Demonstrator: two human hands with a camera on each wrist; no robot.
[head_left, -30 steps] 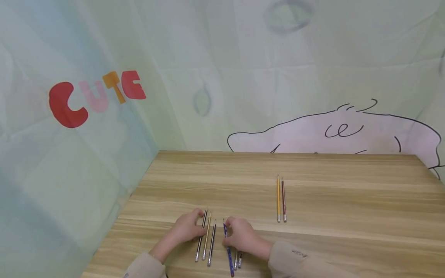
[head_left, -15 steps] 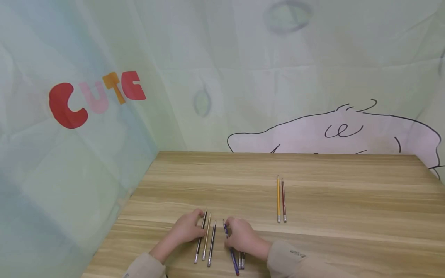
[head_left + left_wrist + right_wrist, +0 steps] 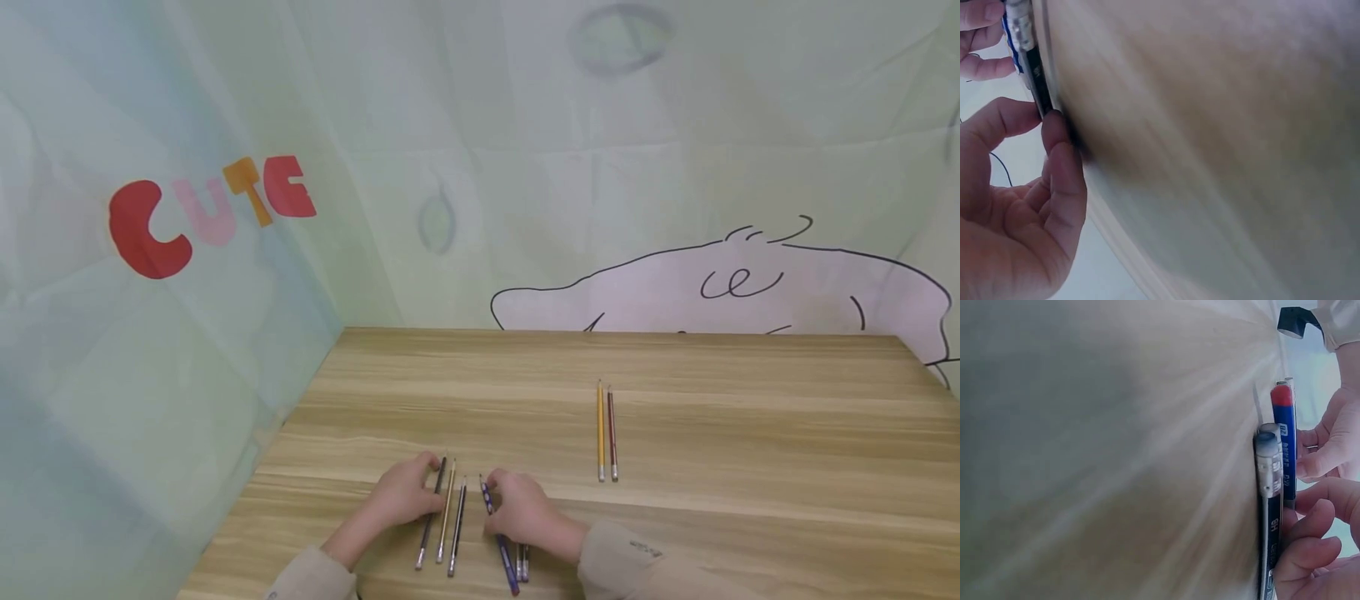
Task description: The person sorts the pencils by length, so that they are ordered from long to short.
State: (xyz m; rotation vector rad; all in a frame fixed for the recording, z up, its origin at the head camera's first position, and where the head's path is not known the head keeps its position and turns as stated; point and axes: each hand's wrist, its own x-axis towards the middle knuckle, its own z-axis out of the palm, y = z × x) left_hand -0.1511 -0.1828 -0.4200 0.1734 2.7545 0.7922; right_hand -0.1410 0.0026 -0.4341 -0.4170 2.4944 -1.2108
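Note:
In the head view my left hand (image 3: pixel 403 492) pinches a black pencil (image 3: pixel 424 537) between thumb and finger; the left wrist view shows the black pencil (image 3: pixel 1037 78) in the fingertips. Beside it lie a gold-coloured pencil (image 3: pixel 446 523) and another black pencil (image 3: pixel 457 533), both with silvery eraser ends. A blue patterned pencil (image 3: pixel 506 560) is pinched in my right hand (image 3: pixel 525 512), its red end toward me. Two more pencils (image 3: pixel 522 565) lie partly hidden under that hand. The right wrist view shows a black 6H pencil (image 3: pixel 1269 519) close to the right-hand fingers.
Farther back on the wooden table (image 3: pixel 750 417), a yellow pencil (image 3: pixel 601 433) and a dark red pencil (image 3: pixel 612 437) lie side by side. Printed fabric walls (image 3: pixel 420 125) stand behind and to the left of the table.
The red end of the blue pencil has swung to the right, and the two pencils under the right hand have shifted right. The left-hand black pencil's eraser end has moved slightly left.

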